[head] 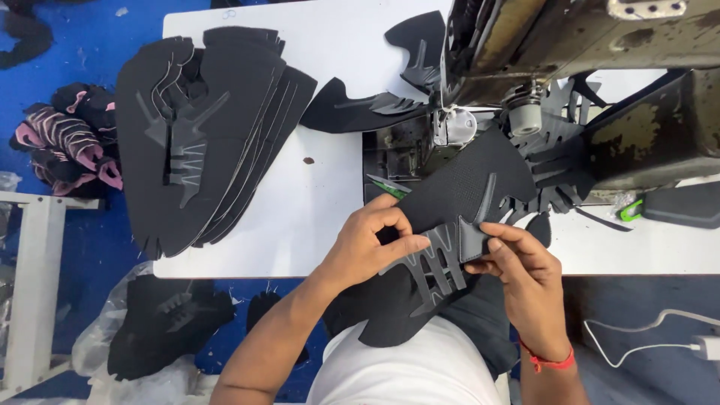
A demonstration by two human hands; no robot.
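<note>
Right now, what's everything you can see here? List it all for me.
held shoe panel: one, black, under both hands by the machine
stack of panels: many, black, table's left side
sewing machine: one, worn beige, top right
table: one, white, centre
pink-trimmed pieces: a heap, black and pink, far left
cable: one, white, bottom right
left hand: pinching the panel
right hand: gripping its grey overlay, red wristband

The shoe piece [457,195] is looking black with grey stripes, the pile of pieces [202,127] is showing black on the white desk [315,202], the floor [75,45] is showing blue, and the wrist band [551,361] is glowing red.
</note>
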